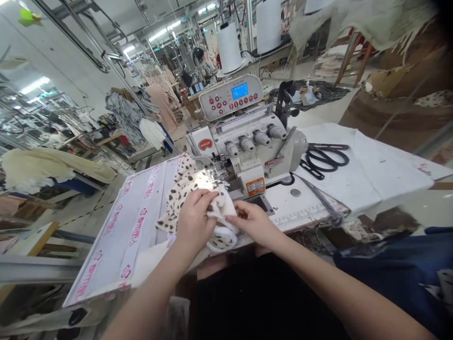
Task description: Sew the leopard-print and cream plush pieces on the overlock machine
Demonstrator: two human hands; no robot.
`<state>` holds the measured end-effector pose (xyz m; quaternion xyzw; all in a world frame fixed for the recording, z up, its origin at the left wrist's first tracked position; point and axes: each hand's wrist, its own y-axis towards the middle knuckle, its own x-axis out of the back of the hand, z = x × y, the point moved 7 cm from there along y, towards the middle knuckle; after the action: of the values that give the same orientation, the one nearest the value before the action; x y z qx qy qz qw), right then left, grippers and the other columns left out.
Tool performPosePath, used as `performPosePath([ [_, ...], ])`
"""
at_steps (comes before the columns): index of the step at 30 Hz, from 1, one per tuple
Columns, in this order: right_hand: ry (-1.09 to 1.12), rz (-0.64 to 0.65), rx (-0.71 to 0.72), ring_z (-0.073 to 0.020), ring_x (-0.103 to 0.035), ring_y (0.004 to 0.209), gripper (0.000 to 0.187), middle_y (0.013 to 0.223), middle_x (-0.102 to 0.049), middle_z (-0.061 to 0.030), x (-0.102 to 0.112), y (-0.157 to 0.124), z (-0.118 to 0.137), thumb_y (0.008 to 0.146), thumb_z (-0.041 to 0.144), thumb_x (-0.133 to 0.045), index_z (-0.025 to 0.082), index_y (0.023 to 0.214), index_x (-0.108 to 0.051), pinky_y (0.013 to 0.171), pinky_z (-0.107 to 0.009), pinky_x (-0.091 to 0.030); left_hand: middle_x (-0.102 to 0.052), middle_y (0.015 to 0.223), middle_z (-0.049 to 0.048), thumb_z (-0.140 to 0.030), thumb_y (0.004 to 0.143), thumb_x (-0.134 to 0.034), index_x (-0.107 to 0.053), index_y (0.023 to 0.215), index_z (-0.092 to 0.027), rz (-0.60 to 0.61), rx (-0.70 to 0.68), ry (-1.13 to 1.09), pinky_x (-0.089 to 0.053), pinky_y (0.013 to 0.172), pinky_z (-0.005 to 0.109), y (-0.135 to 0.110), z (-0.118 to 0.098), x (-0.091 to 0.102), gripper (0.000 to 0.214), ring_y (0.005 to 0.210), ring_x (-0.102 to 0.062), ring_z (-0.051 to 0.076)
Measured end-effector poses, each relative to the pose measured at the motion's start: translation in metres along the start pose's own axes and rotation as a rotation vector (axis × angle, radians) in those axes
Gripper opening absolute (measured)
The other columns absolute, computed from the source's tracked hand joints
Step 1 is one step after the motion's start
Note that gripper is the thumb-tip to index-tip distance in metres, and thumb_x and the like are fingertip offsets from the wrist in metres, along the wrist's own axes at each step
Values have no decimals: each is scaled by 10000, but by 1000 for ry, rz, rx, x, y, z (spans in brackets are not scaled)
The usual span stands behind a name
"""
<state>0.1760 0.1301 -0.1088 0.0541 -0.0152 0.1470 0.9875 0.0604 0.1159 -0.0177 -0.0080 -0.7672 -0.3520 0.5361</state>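
Note:
A cream fabric with dark spots (184, 184) lies on the white sewing table (116, 236) and runs under the presser foot of a white overlock machine (244, 146). My left hand (193, 219) presses down on the fabric with its fingers curled round a fold. My right hand (251, 219) pinches the fabric's white edge just in front of the machine. Both hands sit close together at the table's near edge.
Black scissors (325, 158) lie on the white cloth right of the machine. A control panel (231, 97) with red buttons stands behind it. White thread cones (229, 47) rise at the back. Garment piles and racks fill the left; brown spotted fabric heaps on the right.

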Motion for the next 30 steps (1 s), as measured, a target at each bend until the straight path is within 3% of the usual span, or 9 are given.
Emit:
performPosePath([
  [4,6,41,14,-108,-447,580,168,622,-506,25,-10,-4,0,780,295,-527,145,717,-566,548,-215,-370,-508,964,79,39,612,-420,-568,1021,-133,51,-115,10,-452,817,343,1,-6,-1,468,938,-480,198],
  [11,-107,31,69,-97,-342,538,234,564,-354,50,-4,-13,16,783,297,-485,179,598,-404,510,-212,-281,-498,981,116,66,681,-395,-553,1013,-83,44,-238,119,-435,802,375,0,-18,-6,397,936,-433,225],
  [19,-198,15,100,-96,-324,540,261,564,-328,49,-6,-10,15,798,290,-472,182,587,-364,503,-211,-274,-499,908,88,-74,847,-400,-560,966,-104,75,-230,56,-437,759,325,6,-10,-9,202,873,-433,182],
  [27,-298,-50,117,-97,-330,523,260,549,-323,51,-3,5,14,784,278,-493,184,573,-374,485,-212,-275,-488,863,80,-73,843,-352,-566,933,-96,186,-268,47,-435,712,304,21,2,-11,233,821,-431,175],
  [30,-266,-51,102,-110,-396,569,199,592,-401,40,-5,6,9,782,283,-506,180,621,-450,519,-212,-321,-486,873,81,-34,787,-385,-564,946,-96,197,-277,79,-435,711,311,21,-2,-9,247,829,-422,186],
])
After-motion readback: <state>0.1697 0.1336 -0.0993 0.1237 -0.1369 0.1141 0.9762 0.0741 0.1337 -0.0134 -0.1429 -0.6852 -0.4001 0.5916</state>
